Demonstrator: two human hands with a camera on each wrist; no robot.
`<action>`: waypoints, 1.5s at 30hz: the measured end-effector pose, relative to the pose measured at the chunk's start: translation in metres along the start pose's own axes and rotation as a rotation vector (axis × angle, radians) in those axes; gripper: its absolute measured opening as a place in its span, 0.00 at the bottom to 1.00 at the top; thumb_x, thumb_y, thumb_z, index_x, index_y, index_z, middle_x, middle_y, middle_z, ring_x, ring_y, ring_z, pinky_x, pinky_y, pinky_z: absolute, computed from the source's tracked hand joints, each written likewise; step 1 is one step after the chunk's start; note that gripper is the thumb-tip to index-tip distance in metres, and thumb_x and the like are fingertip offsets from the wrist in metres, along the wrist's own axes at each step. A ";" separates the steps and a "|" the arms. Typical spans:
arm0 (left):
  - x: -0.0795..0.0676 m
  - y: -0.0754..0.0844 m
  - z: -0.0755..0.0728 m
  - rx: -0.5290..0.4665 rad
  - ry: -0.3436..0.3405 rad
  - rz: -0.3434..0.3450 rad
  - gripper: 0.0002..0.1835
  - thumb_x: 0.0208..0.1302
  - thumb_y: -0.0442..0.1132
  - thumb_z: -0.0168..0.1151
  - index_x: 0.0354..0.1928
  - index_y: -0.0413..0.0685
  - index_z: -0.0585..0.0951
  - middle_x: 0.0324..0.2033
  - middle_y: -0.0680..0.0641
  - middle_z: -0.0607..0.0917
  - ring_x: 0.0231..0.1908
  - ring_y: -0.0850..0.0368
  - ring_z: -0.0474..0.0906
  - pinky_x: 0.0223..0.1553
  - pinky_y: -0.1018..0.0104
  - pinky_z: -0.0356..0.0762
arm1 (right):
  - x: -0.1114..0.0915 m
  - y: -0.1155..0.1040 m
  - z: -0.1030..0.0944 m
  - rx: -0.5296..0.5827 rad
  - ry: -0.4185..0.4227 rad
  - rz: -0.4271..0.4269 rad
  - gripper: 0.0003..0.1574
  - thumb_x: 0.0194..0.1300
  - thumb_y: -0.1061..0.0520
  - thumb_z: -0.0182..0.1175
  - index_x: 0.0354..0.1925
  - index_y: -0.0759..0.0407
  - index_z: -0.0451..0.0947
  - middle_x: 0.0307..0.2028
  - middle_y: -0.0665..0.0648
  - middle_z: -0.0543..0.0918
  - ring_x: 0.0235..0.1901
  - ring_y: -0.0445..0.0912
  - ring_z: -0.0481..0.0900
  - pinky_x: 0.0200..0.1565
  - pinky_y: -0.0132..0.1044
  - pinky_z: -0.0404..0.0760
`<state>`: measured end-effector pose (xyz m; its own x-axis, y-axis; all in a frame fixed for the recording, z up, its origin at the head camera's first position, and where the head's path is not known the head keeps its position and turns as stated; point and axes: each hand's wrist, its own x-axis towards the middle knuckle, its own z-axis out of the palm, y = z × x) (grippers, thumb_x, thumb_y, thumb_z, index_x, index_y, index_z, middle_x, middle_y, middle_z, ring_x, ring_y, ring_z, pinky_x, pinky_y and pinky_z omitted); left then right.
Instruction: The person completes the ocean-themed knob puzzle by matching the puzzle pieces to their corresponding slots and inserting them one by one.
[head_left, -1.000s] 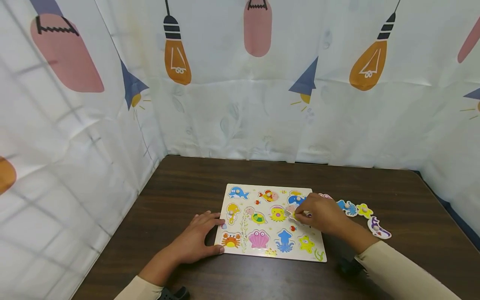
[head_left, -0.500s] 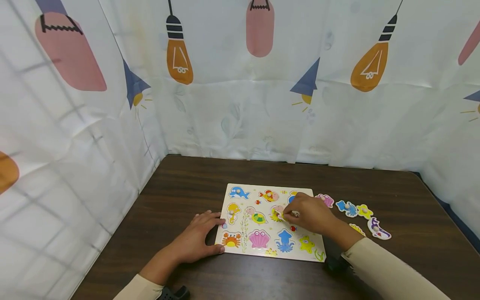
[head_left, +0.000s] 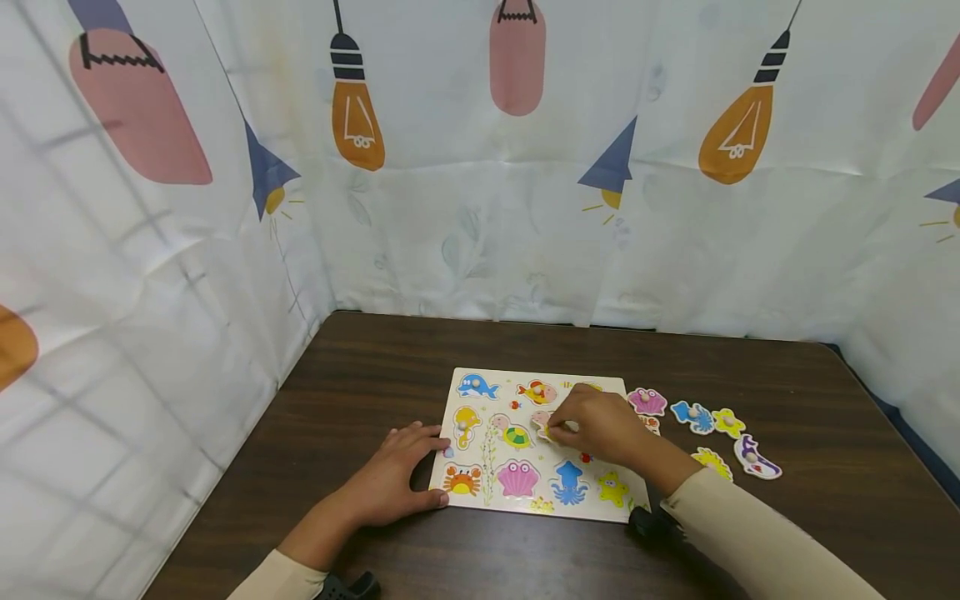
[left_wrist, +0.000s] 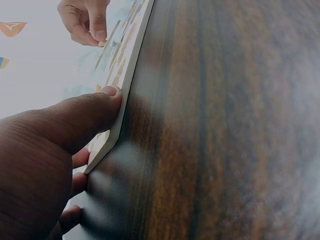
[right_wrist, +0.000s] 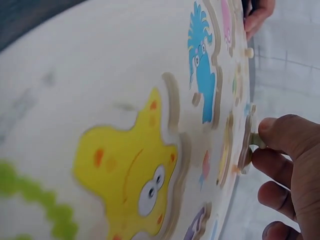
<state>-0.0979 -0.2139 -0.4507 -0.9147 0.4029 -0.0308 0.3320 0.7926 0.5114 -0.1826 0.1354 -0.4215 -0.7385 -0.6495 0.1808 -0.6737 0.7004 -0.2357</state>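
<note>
A white curtain [head_left: 465,242] printed with lamps hangs behind a dark wood-grain tabletop [head_left: 375,367]. A puzzle board [head_left: 543,458] lies flat on the tabletop, long axis left to right, its right end slightly nearer the person.

Left hand [head_left: 401,471]: spread at the left end of the board, thumb at the near corner, fingers toward the left edge. Right hand [head_left: 600,425]: extended over the board from the right, wrist angled inward, thumb and index finger pinching the knob of a puzzle piece [right_wrist: 246,142]. The piece is located above the middle of the board, between the turtle and octopus pictures; its own picture is mostly hidden by the fingers.

The left wrist view shows the piece edge-on, raised clear of the board and roughly parallel to it. The right wrist view shows the knob between the fingertips and the stepped edge of the star recess [right_wrist: 127,165]; neither detail is clear from the head view.

Only the head view shows the loose pieces right of the board, including a pink shell piece [head_left: 647,402], a blue squid piece [head_left: 693,417] and a purple piece [head_left: 756,458], the last slanting toward the near right.
</note>
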 end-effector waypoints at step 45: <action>0.000 -0.004 0.002 -0.002 0.024 0.041 0.39 0.56 0.57 0.76 0.68 0.51 0.76 0.70 0.45 0.71 0.75 0.36 0.57 0.72 0.31 0.47 | 0.039 -0.032 0.027 0.011 -0.049 -0.043 0.06 0.65 0.45 0.72 0.39 0.42 0.92 0.33 0.37 0.85 0.38 0.36 0.75 0.30 0.31 0.75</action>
<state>-0.0993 -0.2161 -0.4544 -0.9057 0.4239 0.0104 0.3686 0.7750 0.5134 -0.1894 0.0797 -0.4322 -0.7065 -0.6929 0.1445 -0.7044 0.6684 -0.2389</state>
